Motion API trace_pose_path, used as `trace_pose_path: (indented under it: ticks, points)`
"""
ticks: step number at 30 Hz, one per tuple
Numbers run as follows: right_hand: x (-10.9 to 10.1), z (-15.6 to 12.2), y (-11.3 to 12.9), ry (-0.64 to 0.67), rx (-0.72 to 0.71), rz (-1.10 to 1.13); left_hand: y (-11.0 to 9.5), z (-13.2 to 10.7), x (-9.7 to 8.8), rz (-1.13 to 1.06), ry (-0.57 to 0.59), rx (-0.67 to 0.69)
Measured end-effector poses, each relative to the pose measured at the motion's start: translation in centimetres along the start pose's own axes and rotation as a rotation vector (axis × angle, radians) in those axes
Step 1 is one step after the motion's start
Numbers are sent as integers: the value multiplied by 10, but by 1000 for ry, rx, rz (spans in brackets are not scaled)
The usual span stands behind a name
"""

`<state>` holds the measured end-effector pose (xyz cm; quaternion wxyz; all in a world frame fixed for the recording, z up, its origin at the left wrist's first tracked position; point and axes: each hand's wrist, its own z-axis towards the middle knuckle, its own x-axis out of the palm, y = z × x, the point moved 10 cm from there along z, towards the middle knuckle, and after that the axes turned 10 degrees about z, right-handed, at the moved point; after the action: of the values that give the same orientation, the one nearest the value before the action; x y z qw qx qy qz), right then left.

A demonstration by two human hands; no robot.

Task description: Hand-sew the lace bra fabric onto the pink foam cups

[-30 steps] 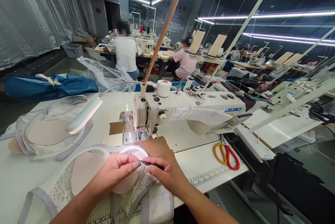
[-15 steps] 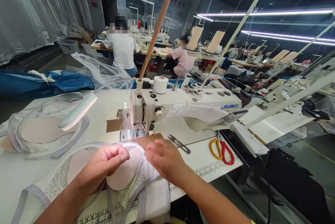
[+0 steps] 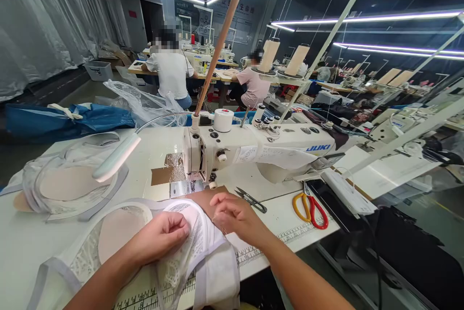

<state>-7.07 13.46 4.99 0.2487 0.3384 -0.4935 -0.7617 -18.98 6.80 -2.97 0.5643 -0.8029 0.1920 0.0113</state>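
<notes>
A white and pale-pink lace bra [image 3: 125, 230] with grey edging lies across the front of the sewing table. My left hand [image 3: 165, 235] is closed at its right cup, the curled fingertips gripping the fabric there. Just right of that cup is my right hand [image 3: 234, 218], raised a little, with thumb and fingers pinched together. A thin light strand seems to show by its fingertips, too fine to name. Behind both hands stands a white sewing machine [image 3: 224, 148], its needle area beyond the bra. Black thread snips [image 3: 252, 200] lie right of my right hand.
Scissors [image 3: 310, 209] with yellow and red handles lie at the right. Another bra [image 3: 70, 182] rests at the left under a lamp [image 3: 116, 159]. A printed ruler strip [image 3: 286, 235] runs along the front edge. Two people [image 3: 170, 76] sit at machines further back.
My left hand has lowered onto the right cup, whose fabric has shifted. My right hand has drawn slightly right, away from the cup's edge. The view has tilted a little.
</notes>
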Motion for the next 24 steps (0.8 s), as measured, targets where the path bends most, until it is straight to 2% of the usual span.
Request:
trace_pose_path:
  ticks: [3, 4, 6, 9, 14, 17, 21, 24]
  points:
    - [-23, -27, -24, -231, 210, 703, -5, -4, 6, 86, 63, 27]
    - [-29, -36, -29, -296, 243, 842, -6, -6, 7, 112, 81, 36]
    - [-43, -50, -32, -377, 273, 966, -8, -8, 8, 162, 110, 51]
    - [-74, -68, -21, -457, 239, 915, -12, -10, 8, 235, 132, 80]
    - [-135, -105, 5, -672, 159, 666, -17, -11, 9, 345, 133, 123]
    - [-160, -128, 14, -781, 122, 722, -17, -12, 7, 405, 118, 120]
    - [-173, -140, 11, -889, 112, 822, -19, -13, 7, 483, 105, 117]
    - [-156, -128, 4, -864, 163, 839, -26, -14, 12, 546, 102, 133]
